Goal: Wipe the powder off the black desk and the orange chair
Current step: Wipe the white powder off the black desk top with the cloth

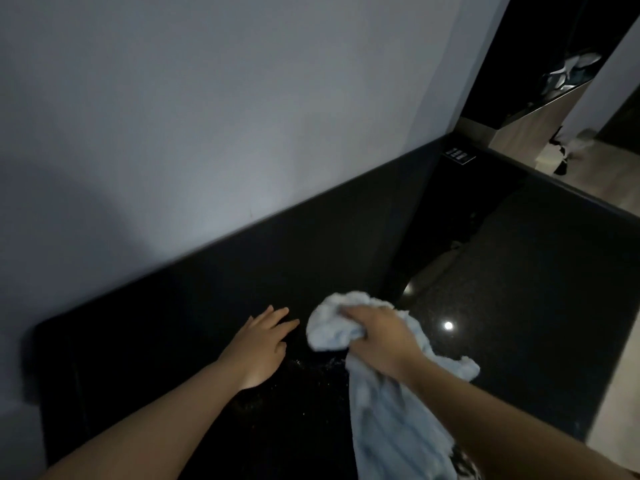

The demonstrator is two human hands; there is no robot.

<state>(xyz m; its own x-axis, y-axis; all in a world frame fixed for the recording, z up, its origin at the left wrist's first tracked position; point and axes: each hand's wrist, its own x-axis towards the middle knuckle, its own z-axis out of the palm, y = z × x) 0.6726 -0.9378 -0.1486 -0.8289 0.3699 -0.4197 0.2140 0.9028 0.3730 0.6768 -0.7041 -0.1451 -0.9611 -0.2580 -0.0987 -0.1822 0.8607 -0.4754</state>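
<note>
One view only, head camera, dim and a little blurred.

Progress: powder (313, 367) shows as pale specks on the black surface (519, 271), scattered just below the bunched end of the cloth and between the two hands. Faint specks may run further toward the wearer, though the light is too poor to be sure. Judged from that, the desk is partly wiped at best. Orange chair not in view, so that half of the job looks untouched as far as this shows.

Right hand (377, 337): grip clenched around a light blue cloth (332, 323). The wad sticks out ahead of the knuckles, toward the wall (207, 116); the loose tail hangs back beneath the wrist and forearm. Wad seems to touch the surface; contact itself is not clear.

Left hand (259, 344): released, fingers (280, 315) spread and lying flat on the surface, holding nothing. Sits just beside the cloth wad, apart from it, with bare black surface between.

Powder lies nearest the heel of the right-hand grip, short of the wad.
</note>
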